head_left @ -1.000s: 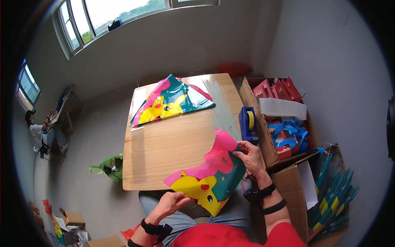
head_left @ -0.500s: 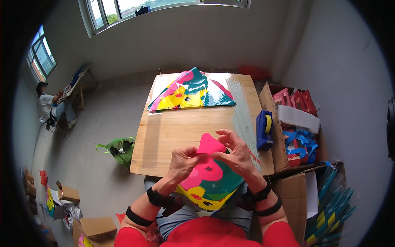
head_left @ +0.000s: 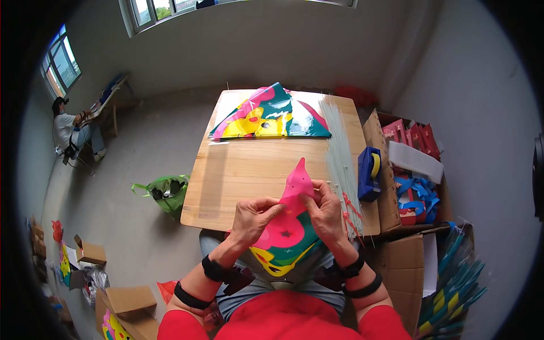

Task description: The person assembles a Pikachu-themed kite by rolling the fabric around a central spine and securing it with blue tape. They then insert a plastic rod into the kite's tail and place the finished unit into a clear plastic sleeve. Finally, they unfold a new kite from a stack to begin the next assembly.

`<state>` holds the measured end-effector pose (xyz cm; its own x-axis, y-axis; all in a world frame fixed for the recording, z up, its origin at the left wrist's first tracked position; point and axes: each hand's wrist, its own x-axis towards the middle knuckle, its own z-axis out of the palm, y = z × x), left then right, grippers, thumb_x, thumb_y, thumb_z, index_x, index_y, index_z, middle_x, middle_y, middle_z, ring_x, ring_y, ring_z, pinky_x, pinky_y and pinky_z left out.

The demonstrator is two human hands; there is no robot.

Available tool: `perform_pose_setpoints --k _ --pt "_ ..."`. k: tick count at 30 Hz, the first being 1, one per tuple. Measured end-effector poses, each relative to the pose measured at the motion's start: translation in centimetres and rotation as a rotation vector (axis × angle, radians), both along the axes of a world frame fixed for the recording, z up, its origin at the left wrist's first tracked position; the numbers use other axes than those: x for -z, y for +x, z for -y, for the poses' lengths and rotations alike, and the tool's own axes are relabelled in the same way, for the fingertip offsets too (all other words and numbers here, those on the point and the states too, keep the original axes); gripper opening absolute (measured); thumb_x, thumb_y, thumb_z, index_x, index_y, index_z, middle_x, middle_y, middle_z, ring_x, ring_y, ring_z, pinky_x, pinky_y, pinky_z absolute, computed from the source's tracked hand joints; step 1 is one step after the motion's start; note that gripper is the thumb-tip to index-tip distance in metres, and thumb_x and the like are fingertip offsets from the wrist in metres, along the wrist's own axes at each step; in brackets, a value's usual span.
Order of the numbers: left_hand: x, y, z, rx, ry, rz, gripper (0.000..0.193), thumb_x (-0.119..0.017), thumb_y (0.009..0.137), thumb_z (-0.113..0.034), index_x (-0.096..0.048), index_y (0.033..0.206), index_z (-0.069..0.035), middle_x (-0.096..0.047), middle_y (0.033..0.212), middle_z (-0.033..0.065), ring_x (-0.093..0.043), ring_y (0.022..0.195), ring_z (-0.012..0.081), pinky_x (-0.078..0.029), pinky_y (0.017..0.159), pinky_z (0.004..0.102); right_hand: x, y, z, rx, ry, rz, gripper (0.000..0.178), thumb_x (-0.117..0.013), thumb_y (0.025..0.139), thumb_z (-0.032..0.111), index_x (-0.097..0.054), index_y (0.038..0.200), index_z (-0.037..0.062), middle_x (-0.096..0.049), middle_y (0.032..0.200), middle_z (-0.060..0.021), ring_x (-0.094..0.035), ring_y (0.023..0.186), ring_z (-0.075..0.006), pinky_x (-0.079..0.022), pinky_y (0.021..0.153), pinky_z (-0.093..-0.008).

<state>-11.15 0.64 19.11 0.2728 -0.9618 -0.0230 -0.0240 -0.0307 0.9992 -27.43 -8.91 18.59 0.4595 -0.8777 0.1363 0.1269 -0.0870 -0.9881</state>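
Note:
My left hand [head_left: 252, 220] and my right hand [head_left: 324, 212] both pinch a printed plastic sheet [head_left: 288, 233] in pink, teal and yellow. Its pointed pink tip with small holes rises over the table's near edge, while the lower part hangs above my lap. Thumbs press on the pink area from either side. On the far side of the wooden table [head_left: 255, 170] lies a shiny folded stack of similar printed sheets [head_left: 258, 122]. A bundle of thin pale rods [head_left: 340, 153] runs along the table's right side, with red strips [head_left: 351, 208] at its near end.
A blue tape dispenser [head_left: 369, 174] stands at the right edge beside a cardboard box [head_left: 387, 195] of red packets and blue ribbon. Wrapped teal-and-yellow rolls [head_left: 453, 300] stand lower right. A green bag [head_left: 171, 201] sits left of the table. Another person [head_left: 73, 130] sits far left.
The sheet's pink tip has straightened and now points away from me. My right hand has moved from the folded tip down to the sheet's right edge. The view has shifted slightly.

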Motion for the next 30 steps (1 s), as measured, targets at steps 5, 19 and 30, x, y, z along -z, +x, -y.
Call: perform_pose_setpoints --k 5,19,30 --pt "-0.4 0.8 -0.3 0.077 0.059 -0.147 0.025 -0.066 0.096 -0.019 -0.070 0.110 0.002 -0.072 0.092 0.0031 -0.065 0.084 0.0088 -0.053 0.080 0.0243 -0.3 0.1 -0.6 0.181 -0.490 -0.013 0.015 -0.076 0.079 0.002 -0.069 0.092 0.0029 -0.063 0.126 -0.0185 -0.061 0.114 -0.0250 -0.049 0.093 -0.0357" --pt "-0.8 5.1 2.1 -0.028 0.020 -0.331 0.024 -0.064 0.097 -0.027 -0.070 0.103 -0.005 -0.071 0.095 0.0033 -0.068 0.084 0.0099 -0.054 0.079 0.0251 -1.8 -2.3 -3.2 0.091 -0.871 -0.222 0.011 -0.075 0.079 0.008 -0.065 0.083 0.0075 -0.062 0.129 -0.0125 -0.053 0.126 -0.0319 -0.041 0.105 -0.0440" --pt "-3.7 10.9 6.0 -0.241 -0.001 -0.244 0.018 -0.060 0.099 -0.026 -0.063 0.100 -0.009 -0.068 0.092 -0.0001 -0.067 0.078 0.0067 -0.054 0.068 0.0191 0.8 -6.9 -9.1 -0.327 -1.323 -0.347 0.023 -0.071 0.082 0.014 -0.061 0.102 0.0098 -0.067 0.115 -0.0077 -0.058 0.121 -0.0229 -0.030 0.115 -0.0552"
